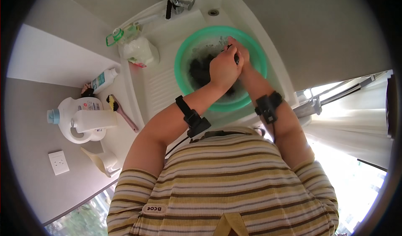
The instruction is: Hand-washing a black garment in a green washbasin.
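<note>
Over the right part of a green-rimmed plastic basin [179, 75], my two hands are pressed together. My left hand [223, 67] is closed on a bunched piece of black cloth [236, 58], which shows between its fingers. Behind it, my right hand [243, 52] is partly hidden and holds the same cloth from the other side. More dark cloth [201, 68] lies in sudsy water in the basin, left of and below my hands. The basin stands in a white laundry sink [273, 49] with a ribbed washboard slope [161, 88] at its left.
A chrome faucet [182, 4] and a black-bristled brush [168, 9] are at the sink's back. A bagged plastic jug [141, 52] stands at the back left. On the left counter are a white bottle [103, 80], a scrub brush [125, 116] and a detergent jug [67, 110].
</note>
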Action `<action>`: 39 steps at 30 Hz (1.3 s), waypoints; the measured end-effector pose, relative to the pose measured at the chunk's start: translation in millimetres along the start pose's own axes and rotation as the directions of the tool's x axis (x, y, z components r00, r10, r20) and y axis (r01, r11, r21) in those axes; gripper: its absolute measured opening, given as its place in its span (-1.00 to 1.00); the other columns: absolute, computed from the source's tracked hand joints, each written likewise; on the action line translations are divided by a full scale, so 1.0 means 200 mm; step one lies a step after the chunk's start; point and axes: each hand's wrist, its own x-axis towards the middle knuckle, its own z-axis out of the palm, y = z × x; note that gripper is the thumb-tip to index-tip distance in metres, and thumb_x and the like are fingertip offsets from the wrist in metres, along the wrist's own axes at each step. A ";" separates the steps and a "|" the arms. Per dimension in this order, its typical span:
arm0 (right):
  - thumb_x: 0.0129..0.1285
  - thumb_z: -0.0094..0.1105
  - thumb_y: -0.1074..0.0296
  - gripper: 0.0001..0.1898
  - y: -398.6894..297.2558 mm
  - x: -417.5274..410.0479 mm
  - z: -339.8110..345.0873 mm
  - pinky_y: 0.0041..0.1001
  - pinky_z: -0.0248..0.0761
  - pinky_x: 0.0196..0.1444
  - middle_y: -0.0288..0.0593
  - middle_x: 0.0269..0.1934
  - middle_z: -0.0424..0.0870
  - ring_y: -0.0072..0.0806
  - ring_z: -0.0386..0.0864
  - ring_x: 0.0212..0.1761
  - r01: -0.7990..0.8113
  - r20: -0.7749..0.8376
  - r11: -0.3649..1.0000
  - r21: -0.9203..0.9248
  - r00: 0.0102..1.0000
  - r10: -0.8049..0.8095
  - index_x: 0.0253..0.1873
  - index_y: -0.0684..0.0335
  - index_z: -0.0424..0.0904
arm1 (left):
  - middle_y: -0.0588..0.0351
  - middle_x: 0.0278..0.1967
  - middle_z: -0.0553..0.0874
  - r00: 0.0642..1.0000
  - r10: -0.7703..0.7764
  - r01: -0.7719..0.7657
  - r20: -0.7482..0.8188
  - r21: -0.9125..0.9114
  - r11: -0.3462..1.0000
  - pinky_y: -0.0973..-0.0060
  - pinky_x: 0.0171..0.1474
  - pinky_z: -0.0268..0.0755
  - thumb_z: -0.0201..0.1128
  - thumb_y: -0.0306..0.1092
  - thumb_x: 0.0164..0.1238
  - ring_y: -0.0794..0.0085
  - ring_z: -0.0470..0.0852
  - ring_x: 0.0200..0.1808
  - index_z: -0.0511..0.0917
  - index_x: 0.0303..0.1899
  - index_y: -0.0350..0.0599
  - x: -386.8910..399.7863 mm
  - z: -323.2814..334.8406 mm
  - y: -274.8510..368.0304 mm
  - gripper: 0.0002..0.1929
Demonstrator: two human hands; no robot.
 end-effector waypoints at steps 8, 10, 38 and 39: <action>0.24 0.36 -0.04 -0.53 -0.26 -0.10 0.04 -0.31 0.41 0.00 -0.23 -0.15 0.64 -0.38 0.54 -0.10 -0.034 0.139 0.919 -0.393 0.986 0.096 0.01 0.27 0.59 | -0.17 -0.37 0.73 0.966 -0.258 0.257 -0.008 0.146 0.956 0.04 -0.27 0.53 0.21 -0.04 0.40 -0.14 0.69 -0.33 0.66 -0.26 -0.17 0.22 -0.15 -0.50 -0.66; 0.23 0.36 -0.02 -0.51 -0.22 0.01 -0.13 -0.30 0.42 0.05 -0.17 -0.11 0.66 -0.33 0.57 -0.03 0.232 0.216 0.854 -0.466 0.966 -0.144 0.07 0.24 0.56 | -0.13 -0.44 0.72 0.985 -0.145 0.153 -0.096 0.085 0.985 0.10 -0.26 0.52 0.33 0.01 0.34 -0.09 0.69 -0.35 0.65 -0.17 -0.20 0.24 -0.25 -0.60 -0.61; 0.19 0.26 0.26 -0.41 0.13 0.02 -0.27 -0.19 0.41 0.29 0.09 0.17 0.58 -0.04 0.52 0.28 0.109 0.158 0.419 -0.901 0.984 0.084 0.35 0.18 0.43 | -0.07 0.56 0.05 0.604 -0.223 -0.264 0.765 0.456 0.850 -0.23 0.43 0.05 0.35 -0.03 0.21 -0.18 0.06 0.52 0.28 0.46 0.05 -0.03 -0.04 -0.61 -0.22; 0.19 0.26 0.26 -0.41 0.06 0.00 -0.24 -0.19 0.41 0.29 0.09 0.17 0.58 -0.04 0.52 0.28 0.123 0.169 0.416 -0.901 0.982 0.078 0.35 0.18 0.43 | -0.07 0.52 0.14 0.635 -0.229 0.074 0.738 0.237 0.969 -0.15 0.42 0.12 0.40 -0.05 0.13 -0.13 0.12 0.51 0.32 0.44 0.06 0.01 -0.05 -0.67 -0.20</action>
